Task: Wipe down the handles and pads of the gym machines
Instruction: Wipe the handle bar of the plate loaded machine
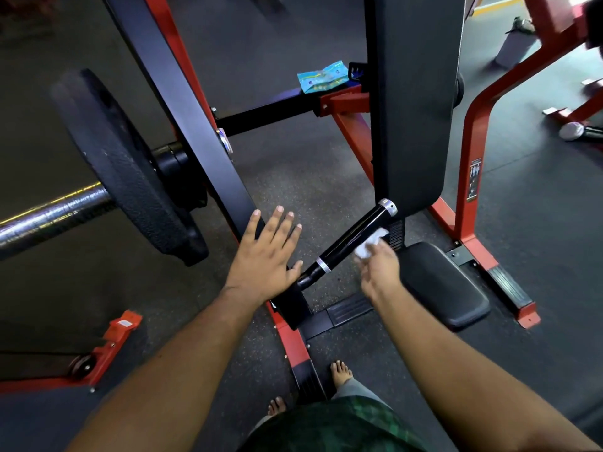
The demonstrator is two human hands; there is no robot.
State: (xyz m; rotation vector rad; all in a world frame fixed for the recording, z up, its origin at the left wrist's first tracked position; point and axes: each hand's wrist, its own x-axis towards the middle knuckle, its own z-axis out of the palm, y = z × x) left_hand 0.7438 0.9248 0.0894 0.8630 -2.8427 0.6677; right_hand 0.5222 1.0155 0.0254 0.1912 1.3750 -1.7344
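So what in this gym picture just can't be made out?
All in the head view:
- Right hand fingertips: hidden by the white wipe it holds against the black handle.
- Blue packet on the frame: print too small to read.
- Warning sticker on the red post: too small to read.
- Grey bottle on the floor: blurred and partly behind a red bar.
- Steel bar: cut off by the left edge.

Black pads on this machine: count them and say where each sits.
2. The tall back pad stands upright at centre right; the seat pad lies low beside the right hand. Others may be hidden.
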